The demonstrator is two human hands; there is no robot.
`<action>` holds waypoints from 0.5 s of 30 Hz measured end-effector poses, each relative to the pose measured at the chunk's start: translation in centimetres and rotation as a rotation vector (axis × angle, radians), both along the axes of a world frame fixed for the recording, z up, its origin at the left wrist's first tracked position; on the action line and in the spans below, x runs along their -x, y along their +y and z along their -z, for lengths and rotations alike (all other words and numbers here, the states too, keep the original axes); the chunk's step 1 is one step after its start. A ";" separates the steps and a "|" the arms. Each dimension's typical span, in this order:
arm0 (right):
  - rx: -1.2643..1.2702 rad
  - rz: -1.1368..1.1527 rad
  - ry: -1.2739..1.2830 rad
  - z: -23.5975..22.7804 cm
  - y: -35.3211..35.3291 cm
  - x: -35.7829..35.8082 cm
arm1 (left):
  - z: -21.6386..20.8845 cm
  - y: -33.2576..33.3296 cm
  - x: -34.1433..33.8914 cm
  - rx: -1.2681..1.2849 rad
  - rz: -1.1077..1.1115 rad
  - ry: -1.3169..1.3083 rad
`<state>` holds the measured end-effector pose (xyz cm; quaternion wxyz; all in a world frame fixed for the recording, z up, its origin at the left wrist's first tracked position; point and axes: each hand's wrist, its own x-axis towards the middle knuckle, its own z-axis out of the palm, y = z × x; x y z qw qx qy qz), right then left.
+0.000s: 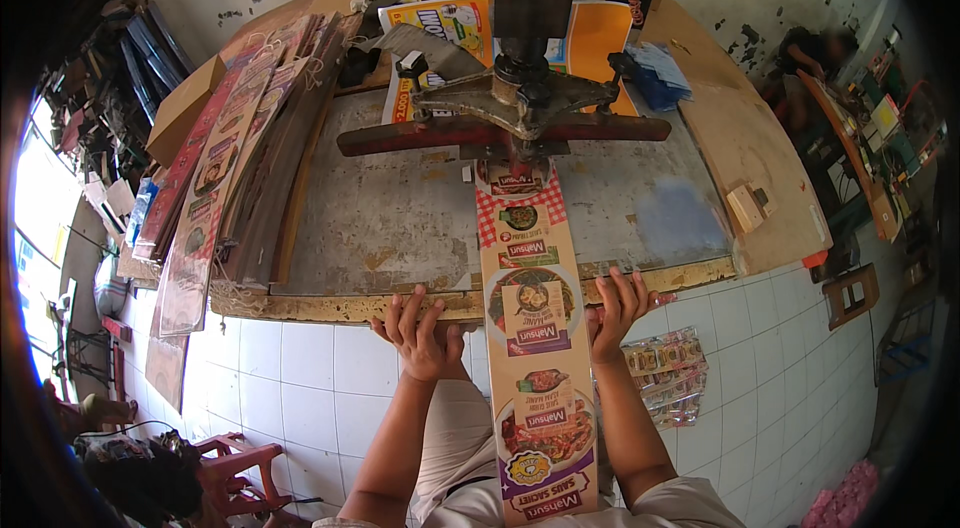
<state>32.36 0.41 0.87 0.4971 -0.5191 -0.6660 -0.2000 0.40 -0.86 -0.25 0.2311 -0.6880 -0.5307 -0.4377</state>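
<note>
A long printed cardboard strip (536, 363) with food pictures runs from my lap up over the worktable's front edge (300, 304). Its far end lies beneath the red-edged bar of a heavy metal press (505, 133). My left hand (415, 333) rests on the front edge, left of the strip and apart from it, fingers spread and nothing held. On the other side, my right hand (617, 313) lies over the same edge, fingers stretched out and its thumb close against the strip's right side; whether the thumb touches it I cannot tell.
Tall stacks of printed strips (225, 153) lean along the table's left side. Behind the press lie colourful printed sheets (600, 33); a blue plastic bag (658, 78) and wooden block (747, 208) sit right. Printed sachets (665, 373) and a red stool (235, 468) are below. Another person (810, 63) sits far right.
</note>
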 end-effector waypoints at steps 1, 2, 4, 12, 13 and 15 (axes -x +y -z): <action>0.001 0.000 0.000 0.1 0.0 0.0 | 0.0 0.0 0.0 0.002 0.000 -0.001; 0.002 0.000 0.000 0.1 0.0 -0.1 | 0.0 0.0 0.0 0.004 0.000 -0.002; 0.001 -0.001 0.002 0.1 0.0 -0.1 | 0.0 -0.1 0.0 0.007 -0.001 -0.002; -0.012 -0.003 0.013 -0.3 0.0 0.2 | -0.1 -0.1 -0.1 0.011 0.001 -0.012; -0.013 -0.003 0.013 -0.3 0.0 0.1 | -0.2 -0.1 -0.1 0.011 0.001 -0.012; -0.013 -0.002 0.013 -0.3 0.0 0.1 | -0.3 -0.1 -0.1 0.010 0.000 -0.012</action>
